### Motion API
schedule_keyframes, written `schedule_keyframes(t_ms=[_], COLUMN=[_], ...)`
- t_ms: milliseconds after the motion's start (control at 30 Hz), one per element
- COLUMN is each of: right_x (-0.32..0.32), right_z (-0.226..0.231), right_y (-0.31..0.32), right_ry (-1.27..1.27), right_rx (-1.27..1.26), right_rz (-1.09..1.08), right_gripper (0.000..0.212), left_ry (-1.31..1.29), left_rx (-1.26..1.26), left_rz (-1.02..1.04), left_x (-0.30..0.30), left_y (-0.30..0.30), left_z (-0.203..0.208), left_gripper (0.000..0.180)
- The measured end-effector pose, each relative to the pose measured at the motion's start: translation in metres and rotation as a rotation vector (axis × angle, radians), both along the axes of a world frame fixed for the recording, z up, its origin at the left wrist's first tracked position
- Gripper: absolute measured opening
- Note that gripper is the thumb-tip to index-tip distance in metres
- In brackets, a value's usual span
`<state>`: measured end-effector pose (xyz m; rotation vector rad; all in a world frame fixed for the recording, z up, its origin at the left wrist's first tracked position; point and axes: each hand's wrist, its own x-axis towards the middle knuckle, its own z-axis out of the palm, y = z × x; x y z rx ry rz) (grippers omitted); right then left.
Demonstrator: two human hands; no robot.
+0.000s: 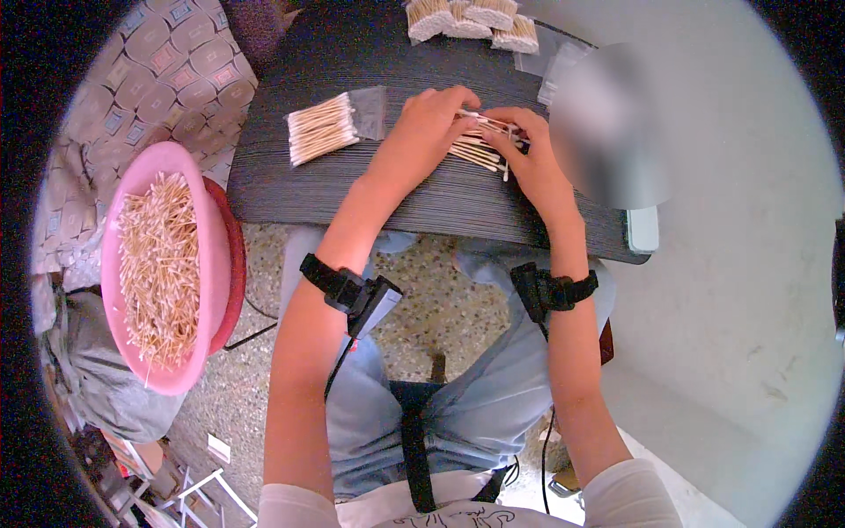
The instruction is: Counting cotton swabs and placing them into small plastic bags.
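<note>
Cotton swabs lie in a loose bunch on the dark wood-grain table, between my two hands. My left hand is closed with its fingers bent over the left end of the bunch, gripping swabs. From the other side my right hand pinches swabs at the right end between thumb and fingers. One swab there stands crosswise to the others. My palms hide part of the bunch. To the left of my left hand lies a clear plastic bag with a neat row of swabs, its flap empty and spread toward me.
Several packed swab bundles sit at the table's far edge, beside clear plastic bags. A pink basin heaped with loose swabs stands at the left, below table height. A blurred patch covers the table's right side, above a pale rounded object.
</note>
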<state>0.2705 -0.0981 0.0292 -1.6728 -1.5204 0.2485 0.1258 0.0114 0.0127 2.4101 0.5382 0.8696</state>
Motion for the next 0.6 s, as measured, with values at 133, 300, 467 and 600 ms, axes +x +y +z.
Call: schedule_keyframes(t_ms=[133, 300, 467, 600], right_x=[0.0010, 0.0041, -0.0008, 0.0012], right_z=[-0.0040, -0.0093, -0.0043, -0.0068], right_y=[0.0045, 0.0099, 0.0102, 0.0097], right_ry=[0.051, -0.023, -0.074, -0.157], right_rx=[0.041, 0.071, 0.042, 0.129], right_rz=[-0.005, -0.033, -0.093, -0.141], right_gripper=[0.018, 0.016, 0.015, 0.018], left_ry=[0.013, -0.021, -0.074, -0.019], left_rx=[0.137, 0.188, 0.208, 0.239], left_rz=[0.015, 0.054, 0.094, 0.090], left_x=[0.0051, 0.0087, 0.0089, 0.0035], left_y=[0.0045, 0.0086, 0.0098, 0.0026], left_z=[-0.0030, -0.0076, -0.0075, -0.0014], left_gripper=[0.020, 0.020, 0.020, 0.028])
